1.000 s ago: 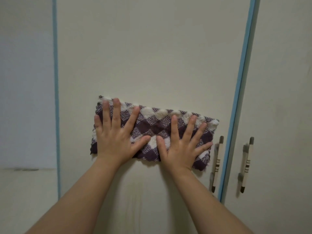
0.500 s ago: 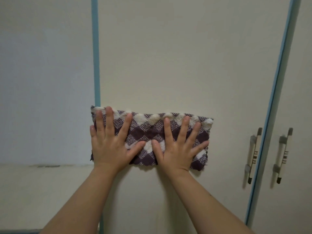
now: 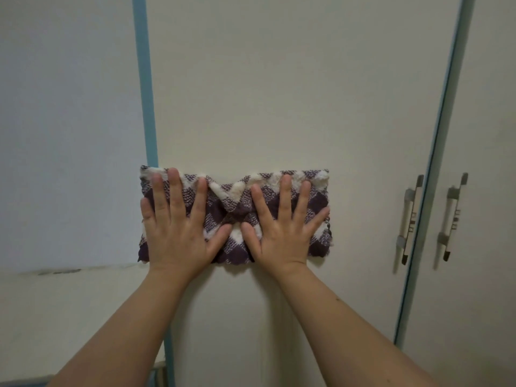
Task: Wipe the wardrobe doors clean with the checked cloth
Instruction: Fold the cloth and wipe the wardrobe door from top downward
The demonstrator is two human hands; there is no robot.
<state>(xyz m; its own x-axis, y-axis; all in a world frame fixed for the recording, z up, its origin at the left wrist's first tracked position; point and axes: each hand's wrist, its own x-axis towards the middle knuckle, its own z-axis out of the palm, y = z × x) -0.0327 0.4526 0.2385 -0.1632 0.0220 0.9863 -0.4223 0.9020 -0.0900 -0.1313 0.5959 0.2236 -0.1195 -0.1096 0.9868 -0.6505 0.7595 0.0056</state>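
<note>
cloth: our checked cloth (image 3: pixel 237 202) sits flat on the cream wardrobe door (image 3: pixel 279 93), bunched mid-way
left hand (image 3: pixel 178 233): fingers splayed, pressing it
right hand (image 3: pixel 284 233): same deal

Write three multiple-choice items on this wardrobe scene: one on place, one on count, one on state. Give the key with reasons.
1. Where is the cloth?
A. hung on a handle
B. flat against the door, at its left edge
C. on the floor

2. How many handles show?
A. one
B. two
C. four

3. How do the hands hold the cloth?
A. fingers spread, palms pressing it flat
B. balled in one fist
C. pinched by a corner

Key: 1 B, its left end reaches the blue strip. 2 B, left handle and right handle flank the door gap. 3 A, left hand and right hand lie open on it.
</note>
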